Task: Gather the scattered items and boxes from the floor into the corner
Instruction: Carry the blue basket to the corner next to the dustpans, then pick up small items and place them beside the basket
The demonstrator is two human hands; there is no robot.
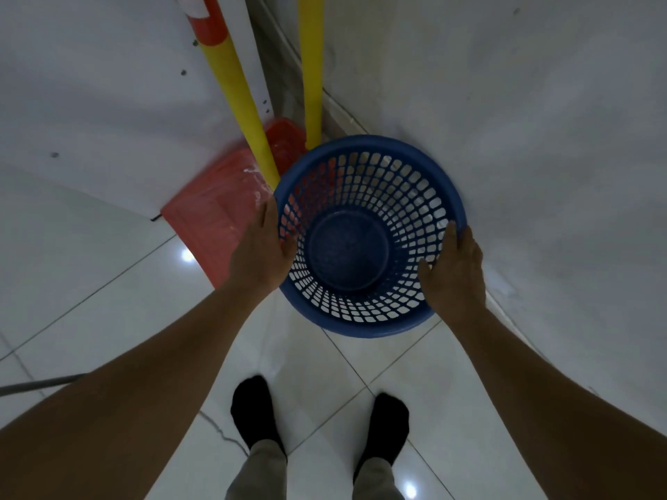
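Observation:
A round blue plastic basket [371, 153] with a lattice wall stands upright in the corner, against the white wall on the right; nothing lies inside it. My left hand [261, 249] grips its left rim, fingers curled over the edge. My right hand [454, 268] holds the right rim in the same way. A red dustpan [213, 218] lies flat on the floor just left of the basket, touching it, with a yellow handle [240, 99] rising from it.
A second yellow pole [312, 66] leans in the corner behind the basket. A white panel [108, 102] stands at the left. My two feet in black socks [254, 409] stand on the glossy white tiles. A grey rod [39, 384] lies at the left edge.

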